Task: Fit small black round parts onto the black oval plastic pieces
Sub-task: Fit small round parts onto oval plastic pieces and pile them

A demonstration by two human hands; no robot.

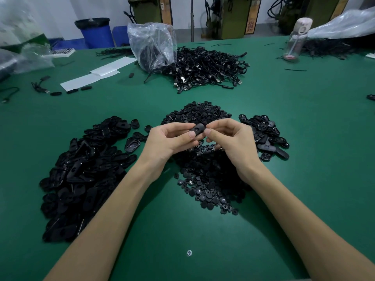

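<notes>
One black oval plastic piece (196, 129) is up in the air, tilted slightly, with a small hole showing in its top face. The left hand (172, 138) grips its left end and the right hand (229, 136) pinches its right end. Directly beneath spreads the heap of small black round parts (205, 179), running far to near through the middle, with a big pile of oval pieces (81, 179) on the left and a smaller pile of oval pieces (265, 136) on the right.

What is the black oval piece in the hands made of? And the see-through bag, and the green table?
The oval piece: probably hard moulded plastic, matte black with a dull sheen. The bag: thin clear plastic film, crinkled and shiny. The table: smooth green mat, maybe rubber or vinyl.
</notes>
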